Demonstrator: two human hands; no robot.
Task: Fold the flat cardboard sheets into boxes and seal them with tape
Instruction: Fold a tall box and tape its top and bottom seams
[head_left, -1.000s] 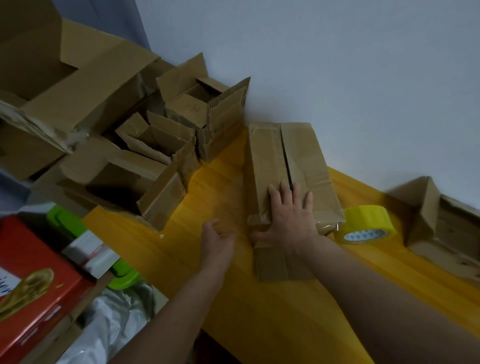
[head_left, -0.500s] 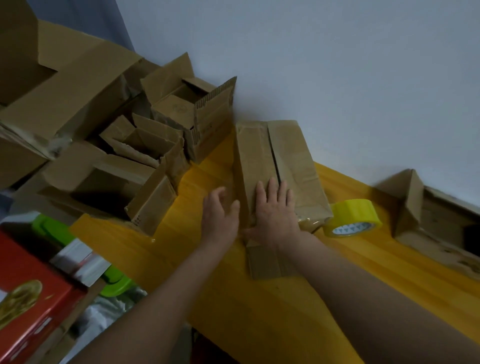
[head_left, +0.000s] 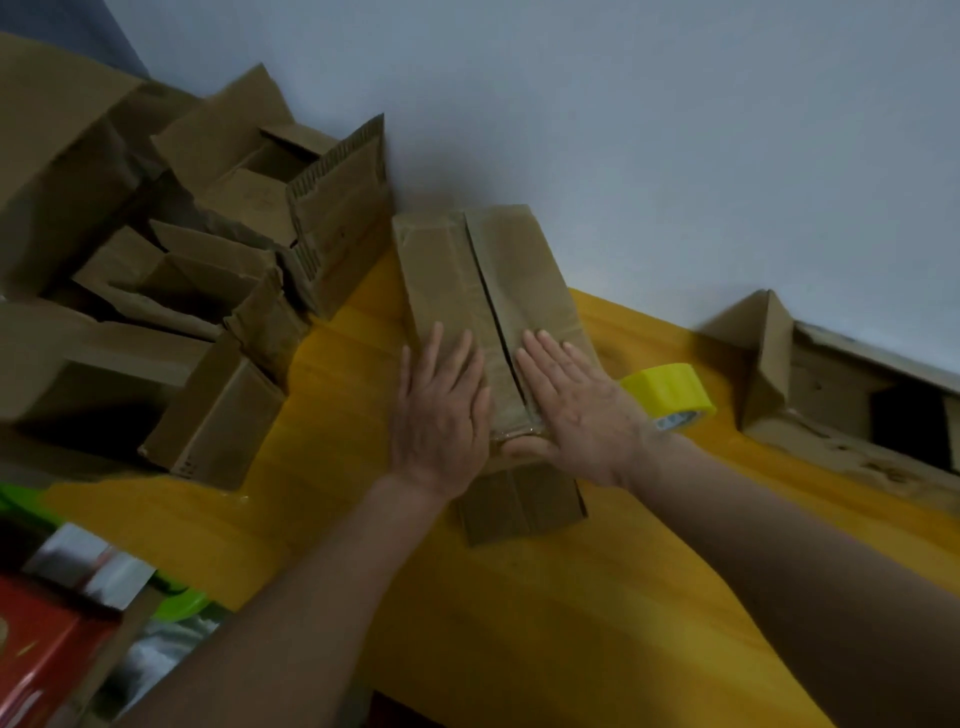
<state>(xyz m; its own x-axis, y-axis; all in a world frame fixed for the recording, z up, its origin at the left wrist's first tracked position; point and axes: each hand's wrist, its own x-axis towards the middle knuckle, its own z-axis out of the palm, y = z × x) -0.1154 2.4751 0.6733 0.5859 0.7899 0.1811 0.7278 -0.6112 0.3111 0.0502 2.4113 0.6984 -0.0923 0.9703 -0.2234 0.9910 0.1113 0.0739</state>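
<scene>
Where its two flaps meet, the brown cardboard box (head_left: 452, 270) shows a dark seam.

The scene is dim and evenly lit, with a cool cast on the pale grey-blue wall (head_left: 675, 130). Soft shadows sit inside the pile of open brown cardboard boxes (head_left: 197, 270) at left. The picture is soft throughout, blurriest toward the left edge, and wide-angle distortion tilts the glossy yellow tabletop (head_left: 519, 623).

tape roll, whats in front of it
The right hand and wrist cover the near left part of the yellow tape roll; the covered part cannot be seen.
</scene>
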